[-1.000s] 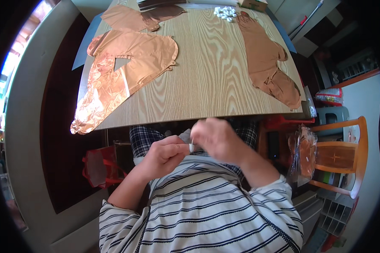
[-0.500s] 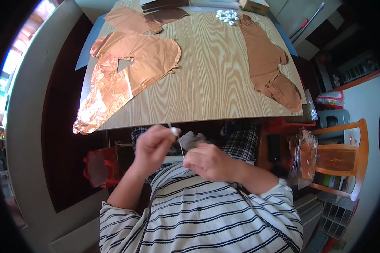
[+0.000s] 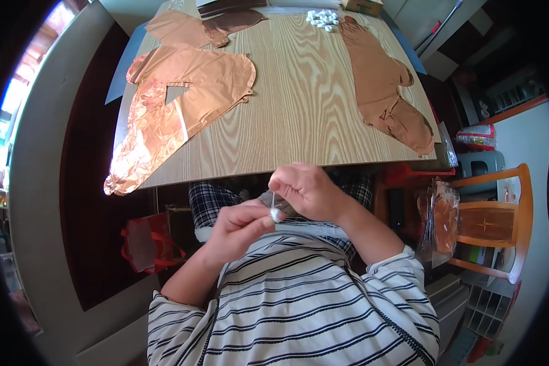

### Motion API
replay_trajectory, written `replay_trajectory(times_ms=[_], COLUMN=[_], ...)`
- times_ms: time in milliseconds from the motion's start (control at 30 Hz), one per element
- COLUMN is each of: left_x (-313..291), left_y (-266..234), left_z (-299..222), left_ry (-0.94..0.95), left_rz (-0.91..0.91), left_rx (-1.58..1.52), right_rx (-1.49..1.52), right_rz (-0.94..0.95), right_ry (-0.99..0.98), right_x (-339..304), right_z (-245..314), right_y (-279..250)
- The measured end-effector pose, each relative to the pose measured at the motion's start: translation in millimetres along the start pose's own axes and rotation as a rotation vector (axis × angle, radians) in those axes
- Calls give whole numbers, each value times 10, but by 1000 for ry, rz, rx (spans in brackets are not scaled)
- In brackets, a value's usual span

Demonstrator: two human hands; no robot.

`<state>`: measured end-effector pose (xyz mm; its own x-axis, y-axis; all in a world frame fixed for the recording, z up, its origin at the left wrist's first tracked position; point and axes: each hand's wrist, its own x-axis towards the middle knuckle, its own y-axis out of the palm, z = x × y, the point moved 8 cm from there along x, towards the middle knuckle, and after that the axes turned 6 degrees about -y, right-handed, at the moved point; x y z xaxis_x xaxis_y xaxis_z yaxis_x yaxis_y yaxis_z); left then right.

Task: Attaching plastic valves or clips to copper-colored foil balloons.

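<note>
A: What fills the wooden table (image 3: pixel 299 116)?

B: Flat rose-gold foil balloons: a big crinkled one (image 3: pixel 177 104) on the left, a darker one (image 3: pixel 387 91) on the right, and a small heap of white pieces (image 3: pixel 323 18) at the far edge.

A: And the hands?

B: Both are below the near edge, over the lap. The right hand (image 3: pixel 308 192) pinches the top of a thin clear strip (image 3: pixel 274 201). The left hand (image 3: pixel 241 226) is closed on a small white piece (image 3: pixel 276 214) at the strip's lower end.

A: What is the piece?

B: Too small to tell; the fingers hide most of it.
</note>
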<state>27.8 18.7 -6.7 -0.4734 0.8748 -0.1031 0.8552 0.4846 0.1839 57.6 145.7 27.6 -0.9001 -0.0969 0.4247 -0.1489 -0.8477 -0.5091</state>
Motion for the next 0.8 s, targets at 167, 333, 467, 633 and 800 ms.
replay_trajectory(times_ms=[167,333,467,633,800], left_x=[-2,-48,40,10,-11], left_y=[-307,-39,-123,-181,-11], left_z=[122,11,69,215,304], left_ry=[11,73,23,5,-159], left_rz=[-289,-70,-58,-214,-58], left_rx=[-175,178,-536,-84,-248], right_rx=[-32,-68,148,-187,-109], right_rz=[44,-54,-71,-118,-73], right_ry=[-57,-86,79,-132,-133], right_x=[-321,-37,-204,-193,-112], right_z=[112,169,-48,249,105], right_y=[439,37,279,212,72])
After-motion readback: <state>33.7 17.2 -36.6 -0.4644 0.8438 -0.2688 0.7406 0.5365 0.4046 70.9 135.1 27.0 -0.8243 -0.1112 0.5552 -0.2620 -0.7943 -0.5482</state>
